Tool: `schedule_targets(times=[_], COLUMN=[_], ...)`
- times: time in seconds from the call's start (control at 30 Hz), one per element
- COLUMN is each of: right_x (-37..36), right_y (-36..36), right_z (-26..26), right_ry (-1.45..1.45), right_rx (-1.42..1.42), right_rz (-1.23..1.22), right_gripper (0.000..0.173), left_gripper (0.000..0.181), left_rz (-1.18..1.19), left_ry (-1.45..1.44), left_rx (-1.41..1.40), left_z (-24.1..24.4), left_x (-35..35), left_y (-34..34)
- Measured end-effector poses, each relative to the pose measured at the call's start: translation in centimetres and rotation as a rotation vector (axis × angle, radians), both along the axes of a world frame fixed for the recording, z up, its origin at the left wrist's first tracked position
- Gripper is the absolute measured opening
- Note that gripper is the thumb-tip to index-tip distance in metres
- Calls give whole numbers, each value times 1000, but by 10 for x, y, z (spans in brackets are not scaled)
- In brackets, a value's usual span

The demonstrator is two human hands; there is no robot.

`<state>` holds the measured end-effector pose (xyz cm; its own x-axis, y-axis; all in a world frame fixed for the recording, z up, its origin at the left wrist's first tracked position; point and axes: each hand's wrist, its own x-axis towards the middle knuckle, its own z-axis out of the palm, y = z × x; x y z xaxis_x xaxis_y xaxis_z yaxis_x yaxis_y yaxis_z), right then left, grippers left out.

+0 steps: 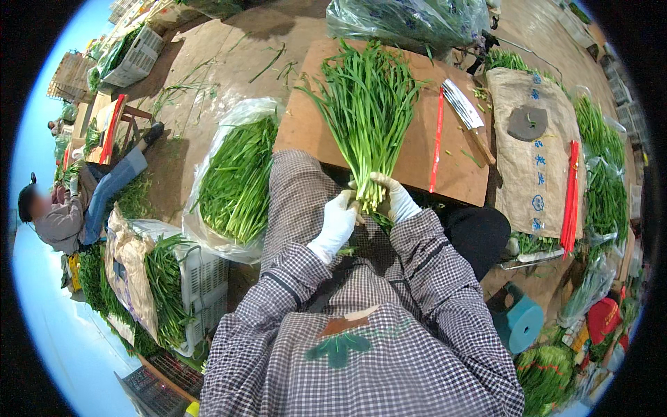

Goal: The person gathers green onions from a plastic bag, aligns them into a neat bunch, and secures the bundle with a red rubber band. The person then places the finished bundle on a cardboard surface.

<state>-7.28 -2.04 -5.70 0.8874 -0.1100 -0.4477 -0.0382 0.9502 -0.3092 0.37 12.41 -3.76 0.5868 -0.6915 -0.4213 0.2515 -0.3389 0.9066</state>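
A bunch of green Chinese chives (367, 109) lies with its leaves across a brown wooden board (323, 125), its pale cut ends towards me. My left hand (338, 219), in a white glove, grips the stems near their ends from the left. On the right side of the same ends, my gloved right hand (397, 198) has its fingers around the stems. Right of the bunch, a red tie strip (437, 140) lies on the board beside a cleaver (462, 107) with a wooden handle.
An open plastic bag of chives (239, 177) stands at my left, near a white crate (206, 286). More red strips (571, 193) lie on a woven sack (557, 104) at right. A teal object (523, 318) stands at lower right. Another person (60, 224) sits far left.
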Motion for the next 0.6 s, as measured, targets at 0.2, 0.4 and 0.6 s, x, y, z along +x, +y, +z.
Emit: schedule_targets(times=[0.2,0.4,0.6], right_x=[3,17,43], right_y=[6,9,-45], right_z=[13,62,106], right_ry=[122,-18,-46], right_rx=[-240,-816,-1199], right_rz=[-74,-144,16], right_gripper=[28,60,55], left_gripper=[47,50,48], left_rz=[-32,-269,-318], left_ry=[-191,274,92], left_rx=[75,-330,-383], left_z=[25,70,110], left_x=[64,69,99], left_y=[3,-36,-79])
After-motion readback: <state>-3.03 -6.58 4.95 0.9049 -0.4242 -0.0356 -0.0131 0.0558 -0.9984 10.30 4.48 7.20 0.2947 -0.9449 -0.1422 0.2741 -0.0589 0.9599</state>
